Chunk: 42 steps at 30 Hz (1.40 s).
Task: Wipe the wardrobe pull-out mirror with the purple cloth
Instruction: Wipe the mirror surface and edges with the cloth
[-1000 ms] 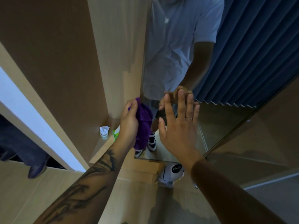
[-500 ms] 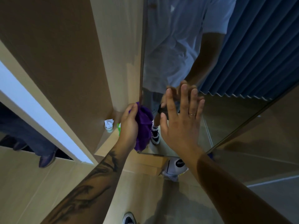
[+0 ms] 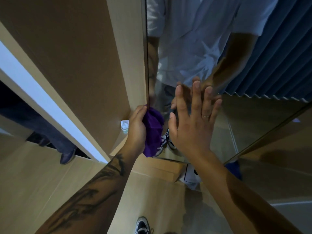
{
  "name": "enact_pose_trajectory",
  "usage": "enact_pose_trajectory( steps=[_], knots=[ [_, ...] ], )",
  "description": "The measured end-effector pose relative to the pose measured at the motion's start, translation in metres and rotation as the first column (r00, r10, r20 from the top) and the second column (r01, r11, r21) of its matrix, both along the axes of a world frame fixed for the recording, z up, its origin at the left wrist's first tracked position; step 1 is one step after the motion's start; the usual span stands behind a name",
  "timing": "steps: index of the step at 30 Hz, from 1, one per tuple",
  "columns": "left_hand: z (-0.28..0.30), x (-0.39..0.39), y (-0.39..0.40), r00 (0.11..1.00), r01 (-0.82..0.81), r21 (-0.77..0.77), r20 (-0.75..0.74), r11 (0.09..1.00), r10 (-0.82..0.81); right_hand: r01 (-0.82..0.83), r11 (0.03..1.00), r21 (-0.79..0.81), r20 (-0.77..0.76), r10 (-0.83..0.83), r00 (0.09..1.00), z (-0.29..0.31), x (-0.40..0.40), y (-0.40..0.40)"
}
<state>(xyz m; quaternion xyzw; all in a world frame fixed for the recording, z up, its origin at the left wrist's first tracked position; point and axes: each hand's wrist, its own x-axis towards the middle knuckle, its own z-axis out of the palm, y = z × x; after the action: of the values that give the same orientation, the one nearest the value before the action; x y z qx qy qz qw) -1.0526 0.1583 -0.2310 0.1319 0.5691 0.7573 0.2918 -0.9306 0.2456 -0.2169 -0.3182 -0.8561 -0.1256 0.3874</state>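
Observation:
The pull-out mirror [image 3: 194, 48] stands upright at the centre and right, reflecting a person in a pale shirt and a blue curtain. My left hand [image 3: 137, 129] grips the bunched purple cloth [image 3: 152, 130] against the mirror's lower left edge. My right hand [image 3: 192, 119] lies flat on the glass just right of the cloth, fingers spread, with a ring on one finger. Its reflection meets the fingertips.
Wooden wardrobe panels [image 3: 76, 56] stand to the left of the mirror. A small white and green item [image 3: 124, 126] sits on the wardrobe floor behind my left hand. A person's trouser leg and shoe [image 3: 67, 156] show at the left. My own shoe [image 3: 142, 225] shows at the bottom.
The view has tilted and drawn closer. My left hand with the cloth sits lower along the mirror's left edge. My right hand stays flat on the glass.

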Motion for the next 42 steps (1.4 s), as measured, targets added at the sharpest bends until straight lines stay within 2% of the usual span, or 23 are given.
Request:
enact_pose_trajectory(
  steps=[4, 6, 8, 12, 14, 19, 22, 28, 36, 39, 42],
  knots=[
    [0.032, -0.011, 0.011, 0.993, -0.041, 0.173, -0.102, 0.984, 0.059, -0.006, 1.0, 0.003, -0.069, 0.006, 0.998, -0.003, -0.008, 0.001],
    [0.036, -0.009, 0.011, 0.989, -0.038, 0.203, -0.136, 0.979, 0.067, -0.008, 1.0, -0.008, -0.097, 0.007, 0.995, -0.004, -0.011, -0.001],
    [0.024, -0.005, 0.009, 0.986, -0.043, 0.168, -0.153, 0.985, 0.069, -0.017, 1.0, -0.014, -0.11, 0.016, 0.994, -0.007, -0.011, -0.002],
    [-0.02, 0.008, 0.0, 0.999, -0.035, 0.018, -0.014, 0.999, 0.035, -0.023, 1.0, 0.012, -0.092, 0.024, 0.995, -0.014, -0.006, 0.001],
    [-0.025, 0.011, -0.001, 1.0, -0.023, 0.0, 0.005, 1.0, 0.023, -0.027, 0.999, 0.044, -0.092, 0.031, 0.995, -0.019, -0.004, 0.006],
    [0.017, -0.006, 0.006, 0.987, 0.025, 0.237, -0.159, 0.971, 0.013, -0.034, 0.999, 0.035, -0.064, 0.036, 0.997, -0.043, -0.002, 0.011],
    [0.018, -0.012, 0.008, 0.962, 0.032, 0.205, -0.273, 0.978, 0.026, -0.014, 1.0, 0.028, -0.088, 0.017, 0.996, -0.053, -0.006, 0.008],
    [-0.054, -0.005, 0.0, 0.99, 0.082, 0.133, -0.127, 0.988, -0.065, -0.011, 0.997, 0.072, -0.164, 0.022, 0.986, -0.059, -0.012, 0.008],
    [-0.007, -0.029, 0.022, 0.916, 0.162, 0.399, -0.401, 0.902, 0.013, 0.005, 0.987, 0.159, -0.223, 0.031, 0.974, -0.075, -0.023, 0.021],
    [-0.024, -0.024, 0.021, 0.865, 0.171, 0.407, -0.498, 0.897, 0.061, 0.001, 0.982, 0.187, -0.225, 0.042, 0.973, -0.075, -0.022, 0.024],
    [-0.063, -0.023, 0.015, 0.851, 0.165, 0.372, -0.521, 0.913, 0.058, -0.018, 0.977, 0.212, -0.249, 0.072, 0.966, -0.076, -0.023, 0.021]
  ],
)
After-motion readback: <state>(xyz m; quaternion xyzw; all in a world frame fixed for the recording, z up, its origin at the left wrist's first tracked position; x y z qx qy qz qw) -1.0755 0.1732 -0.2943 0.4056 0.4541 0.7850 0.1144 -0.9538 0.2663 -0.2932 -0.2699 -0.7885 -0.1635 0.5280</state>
